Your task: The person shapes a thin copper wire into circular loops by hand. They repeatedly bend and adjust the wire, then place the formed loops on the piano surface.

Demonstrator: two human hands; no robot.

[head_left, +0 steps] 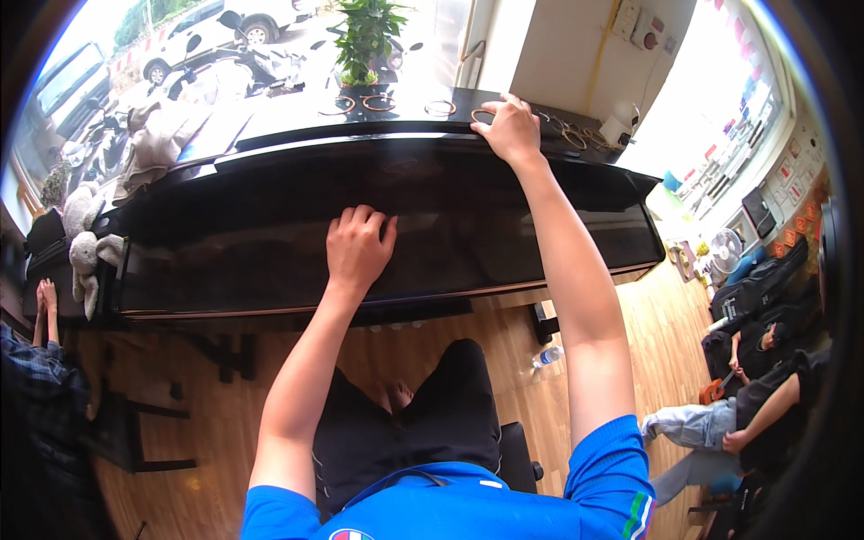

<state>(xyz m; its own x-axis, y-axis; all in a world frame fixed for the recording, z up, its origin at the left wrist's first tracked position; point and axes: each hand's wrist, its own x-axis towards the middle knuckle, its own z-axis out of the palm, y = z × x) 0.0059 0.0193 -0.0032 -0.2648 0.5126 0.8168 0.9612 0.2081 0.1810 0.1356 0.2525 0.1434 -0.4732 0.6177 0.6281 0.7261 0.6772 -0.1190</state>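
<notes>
My right hand (511, 132) reaches to the top of a black upright piano (432, 216). Its thumb and fingers are closed at the edge of a thin brown ring (480, 116), whose right side they hide. To the left, in a row on the same ledge, lie three similar rings: a near one (440, 108), a middle one (379, 103) and a far one (337, 107). My left hand (358, 245) rests on the piano's closed lid, fingers loosely bent and thumb apart, with nothing in it.
More rings (576, 133) lie in a cluster at the ledge's right end. A green potted plant (364, 40) stands behind the row. Grey plush toys (85, 243) sit at left. A bottle (547, 357) is on the floor. Other people are at both sides.
</notes>
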